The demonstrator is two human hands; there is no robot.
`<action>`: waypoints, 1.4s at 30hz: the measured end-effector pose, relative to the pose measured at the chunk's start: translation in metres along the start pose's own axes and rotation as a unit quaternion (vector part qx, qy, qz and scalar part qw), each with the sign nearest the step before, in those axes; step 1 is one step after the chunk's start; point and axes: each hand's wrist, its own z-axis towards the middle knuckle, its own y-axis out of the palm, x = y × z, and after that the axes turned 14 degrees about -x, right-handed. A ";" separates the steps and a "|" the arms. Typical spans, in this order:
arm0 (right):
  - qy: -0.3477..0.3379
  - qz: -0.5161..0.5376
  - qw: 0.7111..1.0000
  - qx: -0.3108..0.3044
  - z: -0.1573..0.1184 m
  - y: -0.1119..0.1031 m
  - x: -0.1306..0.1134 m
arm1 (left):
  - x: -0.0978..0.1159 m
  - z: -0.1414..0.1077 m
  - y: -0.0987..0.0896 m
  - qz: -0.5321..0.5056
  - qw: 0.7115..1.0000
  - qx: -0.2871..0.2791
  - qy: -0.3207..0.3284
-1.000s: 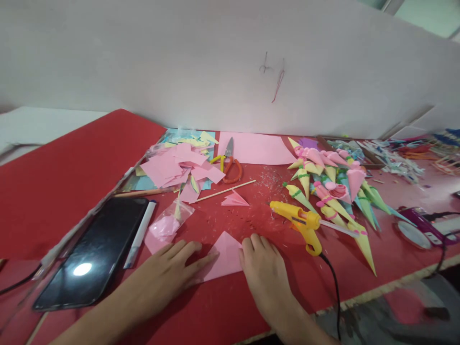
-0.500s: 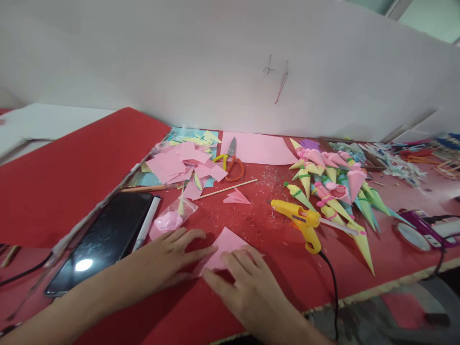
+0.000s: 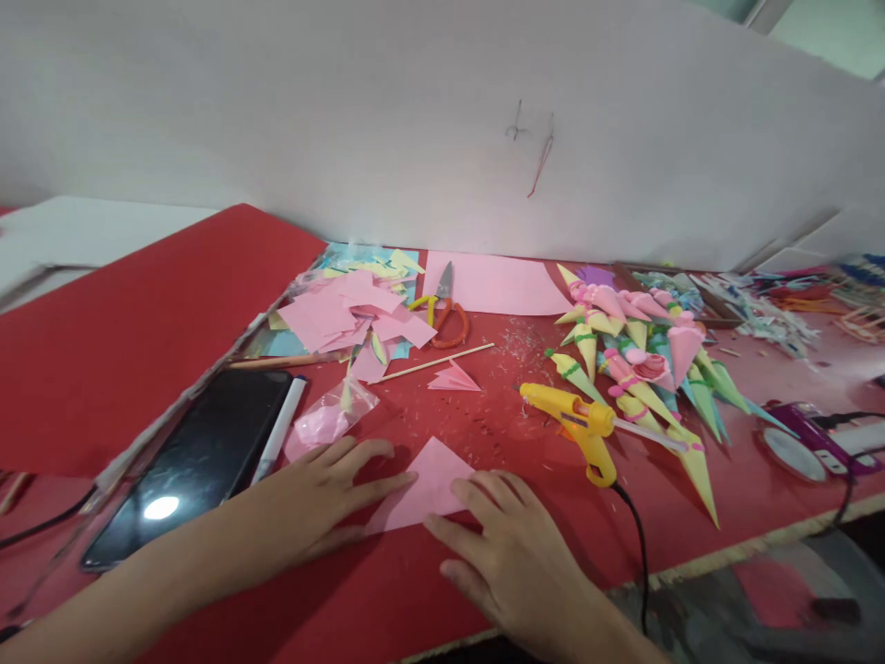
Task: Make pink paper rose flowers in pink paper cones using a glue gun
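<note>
A pink paper triangle (image 3: 425, 480) lies flat on the red table top, its point facing away from me. My left hand (image 3: 346, 489) rests at its left corner with the fingers stretched out, one fingertip on the paper. On the right side, my right hand (image 3: 501, 535) is spread, its fingertips touching the paper's right part and lower edge. Just beyond the triangle sits a small folded pink paper piece (image 3: 454, 376). A clear plastic bag (image 3: 332, 417) with something pink in it is close to my left hand.
To the right lie a yellow glue gun (image 3: 581, 424) and a heap of decorated paper cones (image 3: 636, 341). Scissors (image 3: 442, 309), a thin stick (image 3: 439, 361) and pink paper pieces (image 3: 346, 314) are behind. A phone (image 3: 200, 461) and a marker (image 3: 278, 432) lie left.
My right hand has slid to the right along the paper, uncovering more of the triangle. My left hand has stayed nearly in place.
</note>
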 end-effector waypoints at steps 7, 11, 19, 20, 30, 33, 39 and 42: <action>0.065 -0.025 0.996 0.051 -0.024 -0.003 0.019 | -0.002 -0.001 -0.001 -0.017 1.000 -0.014 -0.004; 0.089 -0.054 0.992 0.068 -0.034 -0.003 0.024 | -0.004 -0.002 0.000 -0.028 1.000 -0.004 -0.005; 0.097 -0.055 0.987 0.114 -0.033 -0.004 0.033 | -0.001 -0.002 -0.010 -0.078 0.997 -0.001 0.003; 0.093 -0.039 0.989 0.112 -0.029 -0.004 0.033 | 0.000 -0.002 -0.012 -0.085 0.996 -0.007 0.004; 0.034 -0.012 0.999 -0.004 0.010 -0.005 0.034 | 0.017 0.002 -0.029 -0.069 0.994 -0.067 -0.059; -0.030 -0.115 0.991 0.060 0.011 0.000 0.038 | 0.023 0.009 -0.023 -0.048 0.995 -0.027 -0.085; -0.104 -0.116 0.974 0.164 0.013 -0.015 0.025 | 0.052 0.032 -0.035 0.059 0.989 0.131 -0.035; -0.104 -0.054 0.977 0.178 0.015 -0.029 0.013 | 0.064 0.036 -0.051 0.097 0.973 0.209 0.005</action>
